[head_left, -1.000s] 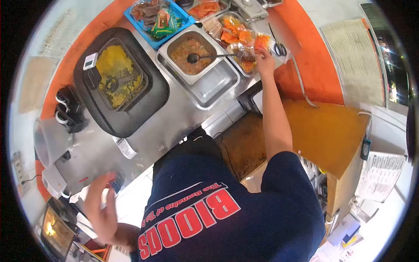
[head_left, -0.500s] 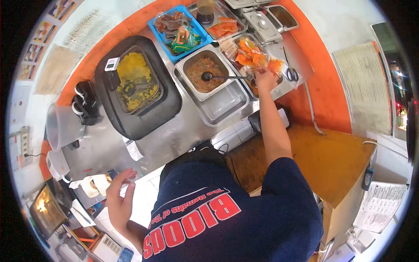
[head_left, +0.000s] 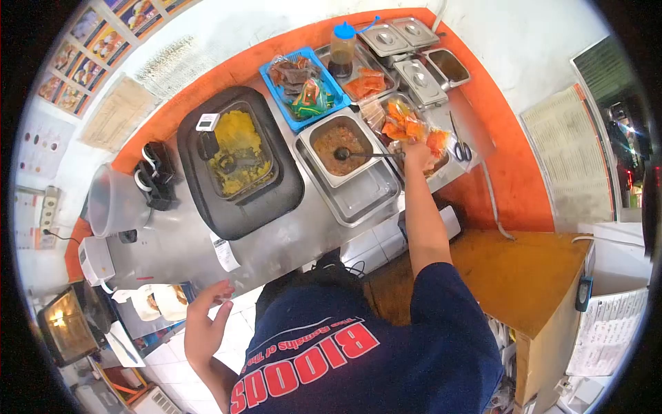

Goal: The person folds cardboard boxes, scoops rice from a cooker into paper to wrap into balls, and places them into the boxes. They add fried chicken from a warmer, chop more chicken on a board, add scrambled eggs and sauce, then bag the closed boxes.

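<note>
My right hand [head_left: 418,156] reaches to the plastic bags of orange food [head_left: 414,130] at the right of the steel counter; its fingers are partly hidden there, and whether they grip a bag is unclear. Beside it lies the handle of a black ladle [head_left: 343,153], whose bowl sits in a steel pan of reddish-brown food [head_left: 328,142]. Black-handled scissors [head_left: 460,146] lie to the right of the bags. My left hand [head_left: 207,324] hangs near the counter's front edge, empty, its fingers apart.
A black warmer [head_left: 200,200] with yellow food [head_left: 238,141] stands at the left. Behind are a blue basket [head_left: 298,127], a blue-capped bottle [head_left: 341,52] and lidded steel pans [head_left: 420,81]. A receipt [head_left: 224,252] lies at the front edge; a wooden cabinet [head_left: 514,276] stands right.
The view has shifted, so the counter sits lower and farther right. My right hand remains at the bags, and my left hand remains raised with its fingers apart.
</note>
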Available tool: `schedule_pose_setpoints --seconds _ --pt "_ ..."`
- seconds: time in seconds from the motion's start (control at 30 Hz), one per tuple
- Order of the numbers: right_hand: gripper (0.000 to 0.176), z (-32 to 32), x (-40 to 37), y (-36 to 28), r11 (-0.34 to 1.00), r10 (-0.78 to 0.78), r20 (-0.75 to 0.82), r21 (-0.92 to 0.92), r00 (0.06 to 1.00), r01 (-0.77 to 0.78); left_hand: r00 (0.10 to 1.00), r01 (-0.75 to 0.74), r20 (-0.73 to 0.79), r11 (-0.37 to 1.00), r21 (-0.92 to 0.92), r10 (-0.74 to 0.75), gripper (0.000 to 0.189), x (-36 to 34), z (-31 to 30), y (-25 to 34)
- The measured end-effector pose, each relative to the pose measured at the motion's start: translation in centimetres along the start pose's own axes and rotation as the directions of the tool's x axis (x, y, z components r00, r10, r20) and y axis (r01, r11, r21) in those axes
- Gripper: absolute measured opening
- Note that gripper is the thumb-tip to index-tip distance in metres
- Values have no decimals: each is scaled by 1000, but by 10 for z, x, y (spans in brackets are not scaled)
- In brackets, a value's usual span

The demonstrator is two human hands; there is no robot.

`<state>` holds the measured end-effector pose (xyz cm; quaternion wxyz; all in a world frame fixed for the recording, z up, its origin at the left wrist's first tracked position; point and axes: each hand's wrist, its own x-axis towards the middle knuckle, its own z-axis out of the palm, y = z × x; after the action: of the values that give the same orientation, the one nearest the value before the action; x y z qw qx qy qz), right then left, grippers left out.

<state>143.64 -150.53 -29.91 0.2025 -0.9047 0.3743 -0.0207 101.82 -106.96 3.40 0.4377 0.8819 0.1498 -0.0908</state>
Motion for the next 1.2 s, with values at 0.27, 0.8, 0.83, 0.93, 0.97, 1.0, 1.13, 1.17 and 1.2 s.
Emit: schedule_pose_setpoints --seconds 0.27,0.8,0.83,0.93,0.97,1.0,1.13,1.17,1.2 --pt "32 -58 -25 8 987 -24 1 159 1000 24 999 -5 -36 1000 -12 4 40 -10 -2 -16" --pt "10 -179 -409 -49 404 -829 160 834 535 375 890 -446 -206 870 -211 407 52 51 13 -119" --pt "11 -176 -452 -59 424 -851 238 838 469 344 895 -441 -228 844 -306 384 47 48 5 -133" --pt "11 -133 -557 -74 485 -860 423 852 287 196 956 -288 -123 755 -589 268 35 24 -35 -206" --pt "11 -123 -591 -81 494 -854 429 846 293 201 983 -110 21 672 -733 184 28 10 -55 -236" --pt "11 -114 -624 -89 491 -860 448 857 246 156 992 -104 -34 652 -751 118 22 -7 -74 -261" --pt "14 -73 -727 -123 470 -882 470 872 38 137 964 -60 -209 630 -774 -164 16 -85 -144 -376" --pt "14 -63 -748 -129 478 -877 479 868 24 137 944 -108 -290 688 -718 -154 16 -103 -161 -406" --pt "15 -54 -767 -136 500 -859 511 851 -36 165 922 -112 -329 673 -731 -204 16 -121 -177 -432"
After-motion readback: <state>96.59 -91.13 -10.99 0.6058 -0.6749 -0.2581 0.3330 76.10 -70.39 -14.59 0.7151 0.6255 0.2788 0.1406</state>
